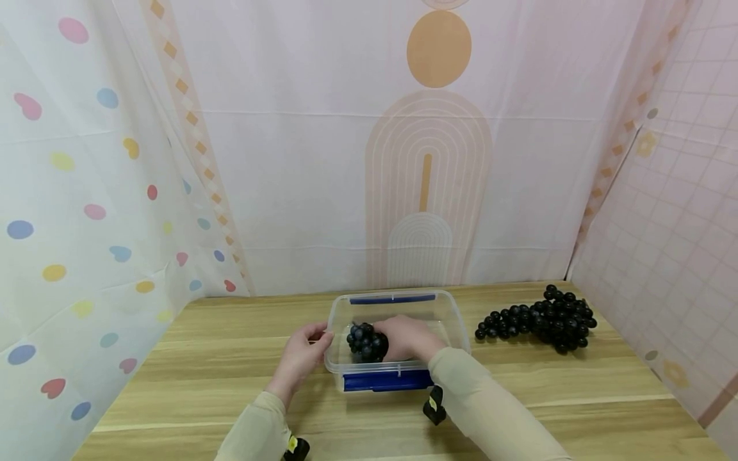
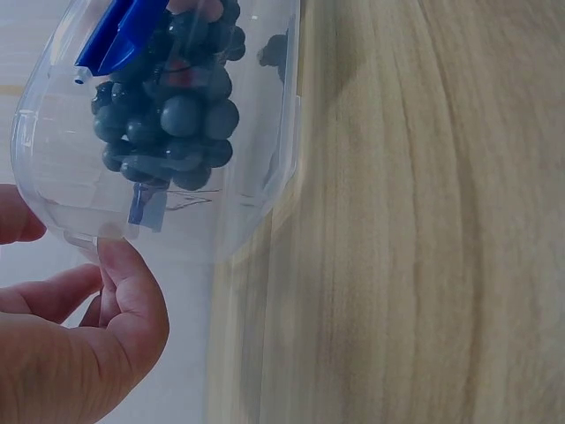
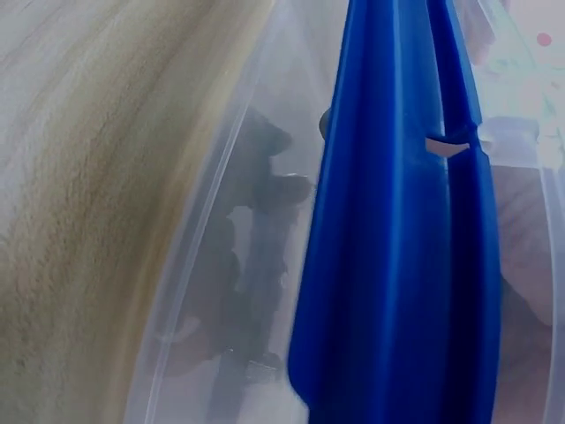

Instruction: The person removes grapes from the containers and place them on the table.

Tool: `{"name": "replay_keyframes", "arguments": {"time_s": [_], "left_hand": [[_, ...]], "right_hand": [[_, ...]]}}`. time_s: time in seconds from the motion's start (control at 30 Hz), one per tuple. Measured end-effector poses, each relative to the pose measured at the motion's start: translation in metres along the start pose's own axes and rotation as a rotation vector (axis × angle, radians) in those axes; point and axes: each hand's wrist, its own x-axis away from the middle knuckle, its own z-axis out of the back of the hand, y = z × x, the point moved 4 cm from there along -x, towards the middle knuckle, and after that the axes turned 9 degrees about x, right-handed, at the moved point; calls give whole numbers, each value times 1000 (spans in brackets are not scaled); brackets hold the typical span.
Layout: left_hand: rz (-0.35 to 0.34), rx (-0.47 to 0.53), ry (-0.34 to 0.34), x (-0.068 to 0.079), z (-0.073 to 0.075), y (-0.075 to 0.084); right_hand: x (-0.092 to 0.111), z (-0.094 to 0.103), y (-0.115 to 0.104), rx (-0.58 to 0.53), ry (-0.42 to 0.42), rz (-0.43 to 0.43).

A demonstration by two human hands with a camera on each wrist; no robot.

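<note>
A clear plastic food container (image 1: 346, 307) with blue clips (image 1: 387, 381) stands lidless on the table. My left hand (image 1: 302, 355) pinches its left rim between thumb and fingers, as the left wrist view also shows of the thumb (image 2: 128, 283). Inside the container, my right hand (image 1: 410, 339) holds a bunch of dark grapes (image 1: 367, 344) from its right side. Through the wall in the left wrist view the grapes (image 2: 177, 119) appear low in the box, fingers showing at their upper end. A blue clip (image 3: 388, 221) fills much of the right wrist view and hides most of that hand.
Another heap of dark grapes (image 1: 548, 320) lies on the wooden table (image 1: 248, 333) to the right of the container. Patterned curtains (image 1: 300, 192) hang behind the table and along both sides. Black wrist devices (image 1: 434, 406) sit under both sleeves.
</note>
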Motion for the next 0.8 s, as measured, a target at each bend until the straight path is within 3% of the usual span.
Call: {"name": "replay_keyframes", "arguments": {"time_s": [0.3,0.8], "left_hand": [[-5,10,4,-1,-1,-1],[11,27,-2,-1,0,0]], "right_hand": [[5,9,6,-92,55,26],[15,25,15,-111,111,34]]}}
